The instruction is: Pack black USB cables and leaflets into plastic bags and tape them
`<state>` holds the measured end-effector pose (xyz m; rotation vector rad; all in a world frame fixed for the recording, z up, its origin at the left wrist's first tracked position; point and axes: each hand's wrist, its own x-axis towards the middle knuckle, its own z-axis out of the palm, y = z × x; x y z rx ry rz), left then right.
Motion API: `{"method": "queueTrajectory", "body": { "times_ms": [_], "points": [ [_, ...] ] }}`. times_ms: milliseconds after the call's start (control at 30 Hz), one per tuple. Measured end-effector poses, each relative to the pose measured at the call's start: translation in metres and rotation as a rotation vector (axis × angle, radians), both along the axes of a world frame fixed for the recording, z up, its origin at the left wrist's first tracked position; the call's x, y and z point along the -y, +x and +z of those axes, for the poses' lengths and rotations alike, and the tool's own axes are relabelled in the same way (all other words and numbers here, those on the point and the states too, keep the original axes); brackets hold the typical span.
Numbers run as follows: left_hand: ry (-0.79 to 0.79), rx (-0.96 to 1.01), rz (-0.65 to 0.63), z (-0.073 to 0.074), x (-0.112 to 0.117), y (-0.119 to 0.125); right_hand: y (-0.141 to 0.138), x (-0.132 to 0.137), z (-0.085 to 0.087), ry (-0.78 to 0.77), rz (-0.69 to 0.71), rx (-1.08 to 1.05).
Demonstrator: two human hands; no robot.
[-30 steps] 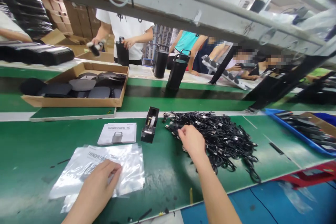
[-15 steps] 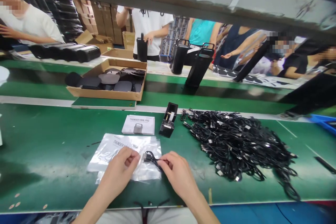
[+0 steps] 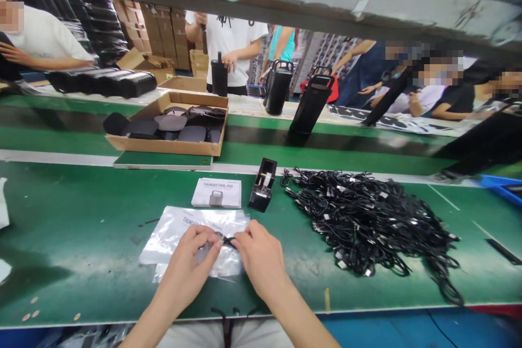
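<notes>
A short bundled black USB cable (image 3: pixel 229 241) is stretched between my two hands over the clear plastic bags. My left hand (image 3: pixel 194 253) is closed, thumb and forefinger pinching the cable's left end. My right hand (image 3: pixel 261 255) pinches its right end, and the fingers hide part of the bundle. Beneath them lie the flat clear plastic bags (image 3: pixel 157 244), with a printed "THUNDER" sheet showing in the upper one. Just beyond is a stack of white "THUNDER TRAIL PRO" booklets (image 3: pixel 216 193). A black tape dispenser (image 3: pixel 263 185) stands to the right of the booklets.
A large heap of black cables (image 3: pixel 367 217) covers the bench on the right. Behind, a cardboard tray (image 3: pixel 163 145) holds dark flat pieces. Black cylindrical units with handles (image 3: pixel 312 103) stand on the far ledge, where several people work. A beam (image 3: pixel 285 0) crosses overhead.
My right hand has moved left and my left hand slightly right, so they are closer together. My left fingers have come onto the cable's end, which was free before.
</notes>
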<state>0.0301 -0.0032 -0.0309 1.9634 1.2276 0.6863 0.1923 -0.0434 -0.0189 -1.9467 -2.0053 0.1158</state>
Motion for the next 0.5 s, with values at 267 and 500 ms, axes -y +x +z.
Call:
{"method": "queueTrajectory", "body": {
  "times_ms": [267,500],
  "points": [
    [0.053,0.061,0.050,-0.005,-0.006,0.009,-0.017,-0.016,0.005,-0.221,-0.063,-0.481],
    [-0.050,0.121,0.245,0.015,-0.033,-0.001,-0.008,-0.022,0.045,-0.461,0.255,-0.639]
  ]
}}
